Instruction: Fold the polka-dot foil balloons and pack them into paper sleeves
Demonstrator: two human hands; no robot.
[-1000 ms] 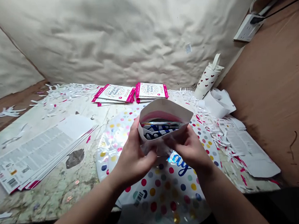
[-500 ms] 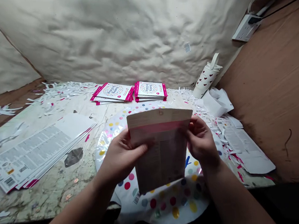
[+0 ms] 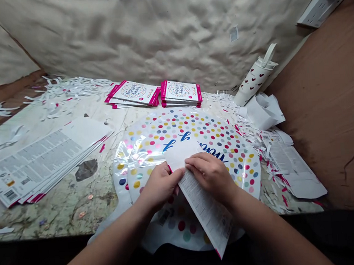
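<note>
A printed card sleeve [image 3: 205, 205] slants from the middle of the table towards its near edge, with grey text on its face and a pink edge. My left hand [image 3: 162, 184] pinches its left edge near the upper end, thumb on top. My right hand [image 3: 214, 174] grips the opposite side, fingers curled close to the left thumb. Under both hands lie flat, shiny foil balloons [image 3: 152, 132] with coloured dots and blue lettering, overhanging the near edge. The fingertips behind the sleeve are hidden.
Two stacks of pink-and-white packets, a left stack [image 3: 137, 91] and a right stack [image 3: 180, 90], stand at the back. Flat printed sleeves [image 3: 44, 159] lie fanned at left, others [image 3: 290, 164] at right. A heart-patterned tumbler [image 3: 254, 81] leans near paper shreds [image 3: 78, 87] and a socket strip [image 3: 320, 5].
The sleeve has turned from facing me broadside to a narrow slant, its lower end swinging right and nearer. My right hand has moved left, close to my left hand. The view has shifted slightly.
</note>
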